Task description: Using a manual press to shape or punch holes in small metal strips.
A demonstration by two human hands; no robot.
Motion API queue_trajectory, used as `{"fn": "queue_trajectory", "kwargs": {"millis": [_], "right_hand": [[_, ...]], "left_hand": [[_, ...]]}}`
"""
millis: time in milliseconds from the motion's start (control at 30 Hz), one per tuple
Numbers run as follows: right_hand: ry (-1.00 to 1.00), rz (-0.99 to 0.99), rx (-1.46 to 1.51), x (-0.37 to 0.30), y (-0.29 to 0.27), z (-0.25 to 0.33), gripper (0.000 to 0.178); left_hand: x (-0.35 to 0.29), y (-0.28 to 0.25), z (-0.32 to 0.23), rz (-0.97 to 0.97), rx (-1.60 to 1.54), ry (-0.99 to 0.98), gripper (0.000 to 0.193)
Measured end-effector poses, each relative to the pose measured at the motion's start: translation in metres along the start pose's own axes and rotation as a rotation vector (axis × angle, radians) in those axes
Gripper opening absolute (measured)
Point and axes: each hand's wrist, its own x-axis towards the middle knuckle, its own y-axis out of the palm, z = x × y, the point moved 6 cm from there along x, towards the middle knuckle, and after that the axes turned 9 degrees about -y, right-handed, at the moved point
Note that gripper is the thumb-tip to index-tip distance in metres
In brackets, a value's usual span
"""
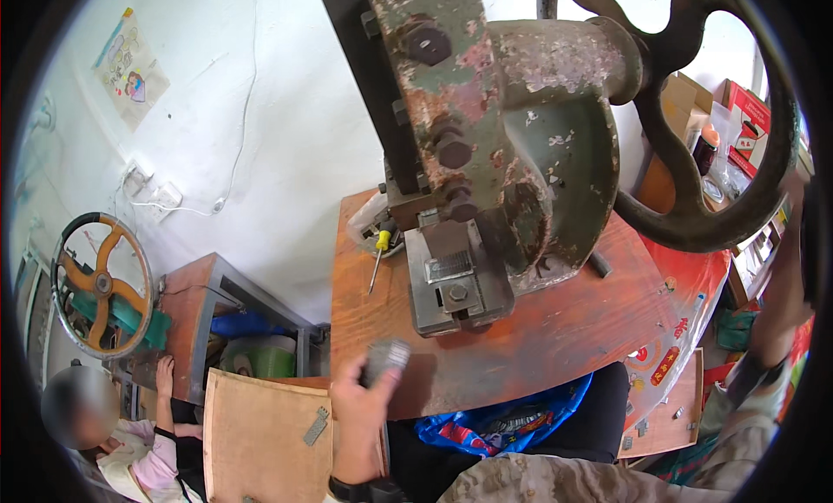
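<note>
My left hand [357, 408] is closed around a small grey ribbed metal piece [386, 361], perhaps a stack of thin plates, at the near edge of the brown table. A green, chipped hand press [451, 87] rises over that table. Beneath its ram, a steel die block [458, 299] carries a ribbed metal part [449, 265]. My right arm reaches up at the far right. My right hand [793, 195] is at the rim of the press's big handwheel [664, 134], blurred at the picture's dark edge, its fingers not distinguishable.
A yellow-handled screwdriver [380, 247] lies left of the die, beside a plastic bag of parts [369, 221]. A blue bag [555, 403] sits below the table edge. Wooden trays [260, 434] hold small metal pieces. Another person [139, 451] sits at left near a second wheel [102, 284].
</note>
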Motion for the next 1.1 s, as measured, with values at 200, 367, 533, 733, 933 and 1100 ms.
{"fn": "queue_trajectory", "kwargs": {"millis": [200, 367, 533, 733, 933, 1100], "right_hand": [[0.388, 0.514, 0.168, -0.172, 0.102, 0.03, 0.024], [0.545, 0.487, 0.208, -0.216, 0.125, 0.034, 0.022], [0.532, 0.45, 0.193, -0.217, 0.132, 0.035, 0.021], [0.524, 0.478, 0.176, -0.216, 0.127, 0.035, 0.021], [0.51, 0.516, 0.158, -0.217, 0.131, 0.04, 0.017], [0.499, 0.503, 0.184, -0.217, 0.132, 0.043, 0.017]], "left_hand": [[-0.039, 0.082, -0.012, 0.122, 0.589, 0.616, 0.054], [-0.05, 0.096, -0.033, 0.092, 0.845, 0.582, 0.057], [-0.038, 0.103, -0.019, -0.011, 0.804, 0.547, 0.049], [-0.035, 0.072, 0.011, 0.457, -0.943, -0.568, 0.057], [-0.067, 0.076, 0.01, 0.634, -1.236, -0.759, 0.065], [-0.082, 0.075, 0.019, 0.936, -1.371, -0.701, 0.079]]}}
